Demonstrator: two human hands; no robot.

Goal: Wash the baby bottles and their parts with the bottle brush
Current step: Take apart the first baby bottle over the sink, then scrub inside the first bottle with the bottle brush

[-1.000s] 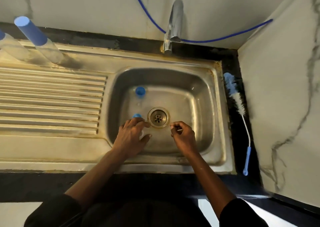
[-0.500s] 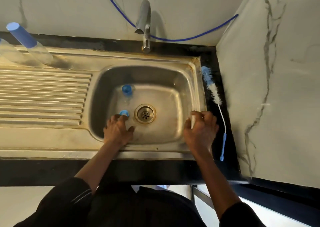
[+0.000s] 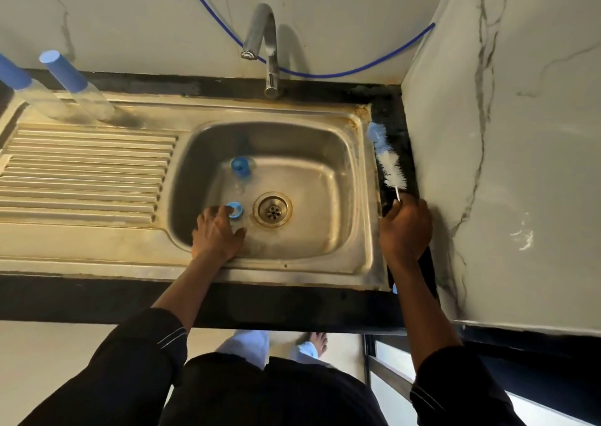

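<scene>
Overhead, a steel sink anchors the scene. Two capped bottles stand at its back-left corner, beside the drainboard. Inside its basin, the left hand rests spread open, fingertips touching a blue cap near the drain; another blue part sits behind. Along its right rim, the right hand closes around the bottle brush handle.

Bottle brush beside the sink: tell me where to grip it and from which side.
Grip the bottle brush by its thin wire handle just below the bristles, from above. It lies flat on the dark ledge between the sink rim and the wall, so side access looks cramped. The right hand is on that stretch already; the bristle head points away.
</scene>
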